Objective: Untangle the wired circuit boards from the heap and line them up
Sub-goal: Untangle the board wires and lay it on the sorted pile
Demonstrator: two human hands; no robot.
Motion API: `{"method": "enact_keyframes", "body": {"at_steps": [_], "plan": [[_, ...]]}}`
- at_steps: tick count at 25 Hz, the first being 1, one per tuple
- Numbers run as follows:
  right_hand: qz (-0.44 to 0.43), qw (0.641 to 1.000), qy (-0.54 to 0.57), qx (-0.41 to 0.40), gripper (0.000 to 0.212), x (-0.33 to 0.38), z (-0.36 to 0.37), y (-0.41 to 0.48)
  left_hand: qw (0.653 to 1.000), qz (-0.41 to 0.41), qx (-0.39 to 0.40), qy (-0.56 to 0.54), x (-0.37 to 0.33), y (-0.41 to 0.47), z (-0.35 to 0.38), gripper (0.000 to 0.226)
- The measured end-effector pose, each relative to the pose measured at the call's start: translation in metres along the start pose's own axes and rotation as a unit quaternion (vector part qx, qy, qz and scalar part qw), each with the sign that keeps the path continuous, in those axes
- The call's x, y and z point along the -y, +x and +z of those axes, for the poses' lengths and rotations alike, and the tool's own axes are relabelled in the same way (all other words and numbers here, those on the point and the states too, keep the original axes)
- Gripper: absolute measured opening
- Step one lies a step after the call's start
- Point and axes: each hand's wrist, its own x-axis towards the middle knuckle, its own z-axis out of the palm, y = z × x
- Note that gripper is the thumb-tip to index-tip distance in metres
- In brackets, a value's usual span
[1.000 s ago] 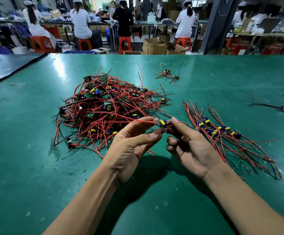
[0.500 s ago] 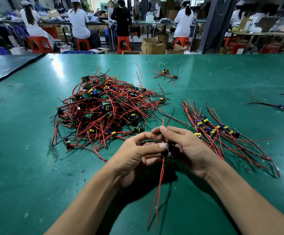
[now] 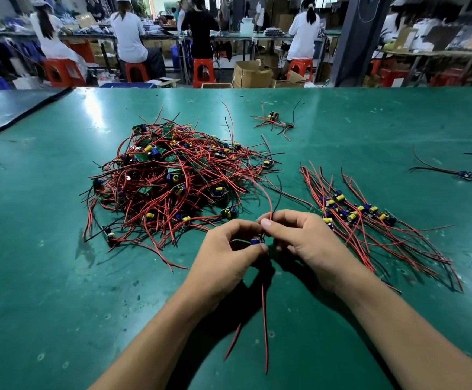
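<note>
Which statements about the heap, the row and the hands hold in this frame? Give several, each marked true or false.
1. The tangled heap lies left of the lined-up row. True.
2. The left hand and right hand together hold one board. True.
3. That board's wires are all black. False: red wires hang below the hands.
4. The right hand lies flat and open. False: its grip pinches wires rising from the board.
5. A small separate cluster lies beyond the heap. True.
</note>
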Motion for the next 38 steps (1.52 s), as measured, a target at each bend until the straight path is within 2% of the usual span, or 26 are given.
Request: {"method": "enact_keyframes", "body": {"at_steps": [4, 8, 11, 17, 21, 24, 26, 32, 38], "plan": [[0.031, 0.999, 0.039, 0.012, 0.017, 0.002, -0.001, 0.002, 0.999, -0.027, 0.006, -0.042, 0.0, 0.003, -0.002, 0.02], [0.007, 0.997, 0.055, 0.049, 0.024, 0.002, 0.0, -0.001, 0.998, -0.019, 0.013, -0.062, -0.001, -0.001, 0.001, 0.004], [0.002, 0.992, 0.102, 0.076, 0.024, 0.002, 0.002, -0.002, 0.997, -0.006, 0.021, -0.068, 0.001, -0.002, 0.002, 0.011], [0.007, 0.993, 0.068, 0.094, 0.027, 0.002, 0.003, -0.004, 0.994, -0.015, 0.081, -0.078, -0.001, -0.003, 0.004, 0.016], [0.011, 0.996, 0.047, 0.07, 0.028, 0.001, 0.004, -0.002, 0.992, -0.031, 0.077, -0.093, -0.001, -0.003, 0.007, 0.02], [0.004, 0.994, 0.041, 0.099, 0.02, 0.004, -0.003, -0.002, 0.994, -0.025, 0.063, -0.082, -0.001, -0.004, 0.008, 0.025], [-0.006, 0.995, 0.014, 0.102, 0.023, 0.003, -0.006, -0.001, 0.996, -0.022, 0.057, -0.071, -0.002, -0.005, 0.01, 0.027], [-0.056, 0.998, -0.009, -0.032, 0.013, -0.004, 0.002, 0.009, 0.999, 0.009, -0.011, 0.03, 0.002, -0.003, 0.015, 0.031], [-0.1, 0.978, 0.009, -0.183, 0.006, -0.008, -0.01, 0.024, 0.999, -0.004, 0.012, 0.035, -0.003, -0.002, 0.013, 0.032]]}}
